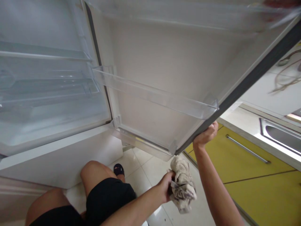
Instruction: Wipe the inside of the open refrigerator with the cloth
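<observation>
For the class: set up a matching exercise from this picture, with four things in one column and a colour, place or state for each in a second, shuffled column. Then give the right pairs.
Column one
1. cloth
2. fridge door
3. cabinet front
4. sink

Column two
A. yellow, with a metal bar handle
B. open, its edge gripped by the right hand
C. metal, set in the white counter
D. bunched up in the left hand

Pairs: 1-D, 2-B, 3-A, 4-C
</observation>
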{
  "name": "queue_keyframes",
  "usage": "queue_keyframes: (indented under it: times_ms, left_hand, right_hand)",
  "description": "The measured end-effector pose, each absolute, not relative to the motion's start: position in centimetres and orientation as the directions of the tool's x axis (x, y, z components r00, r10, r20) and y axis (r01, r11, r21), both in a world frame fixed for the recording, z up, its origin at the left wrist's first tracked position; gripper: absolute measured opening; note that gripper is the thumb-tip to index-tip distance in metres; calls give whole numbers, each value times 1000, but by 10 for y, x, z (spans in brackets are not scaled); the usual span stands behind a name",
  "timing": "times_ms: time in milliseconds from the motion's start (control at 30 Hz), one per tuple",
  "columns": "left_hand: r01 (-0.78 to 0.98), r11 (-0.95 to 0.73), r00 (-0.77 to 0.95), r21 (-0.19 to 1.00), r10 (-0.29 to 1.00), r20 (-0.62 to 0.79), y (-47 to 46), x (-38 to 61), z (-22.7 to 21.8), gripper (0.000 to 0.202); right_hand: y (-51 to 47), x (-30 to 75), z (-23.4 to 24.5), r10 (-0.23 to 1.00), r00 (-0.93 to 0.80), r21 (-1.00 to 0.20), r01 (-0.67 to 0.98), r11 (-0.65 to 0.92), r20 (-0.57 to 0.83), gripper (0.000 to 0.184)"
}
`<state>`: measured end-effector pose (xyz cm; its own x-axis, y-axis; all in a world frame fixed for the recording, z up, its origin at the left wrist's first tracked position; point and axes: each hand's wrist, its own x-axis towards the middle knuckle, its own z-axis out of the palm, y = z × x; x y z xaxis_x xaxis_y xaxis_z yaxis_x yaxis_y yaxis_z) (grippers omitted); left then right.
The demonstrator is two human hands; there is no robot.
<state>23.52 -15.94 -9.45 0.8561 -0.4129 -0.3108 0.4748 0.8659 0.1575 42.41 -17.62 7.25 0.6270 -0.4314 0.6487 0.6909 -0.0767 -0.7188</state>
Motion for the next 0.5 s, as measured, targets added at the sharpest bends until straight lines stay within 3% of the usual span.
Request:
queue_keyframes:
  times_ms: [133,267,400,500]
  left_hand:
    - [328,937,925,119,-293,-241,-153,241,-61,31]
    - [256,967,951,7,-251,-181,-154,248,-39,25]
    - [147,988,934,-42,-152,-324,-164,253,-39,18]
    - [158,987,873,-36,-157,-462,-163,251,-48,21]
  right_hand:
    - [-176,425,73,-428,638,-729,680,-75,640,31]
    - [-175,426,74,-426,657,-749,658,-79,622,33]
    - [-176,426,74,-413,663,-748,659,-74,625,32]
    - [-176,425,75,-417,659,-747,660,-78,626,32]
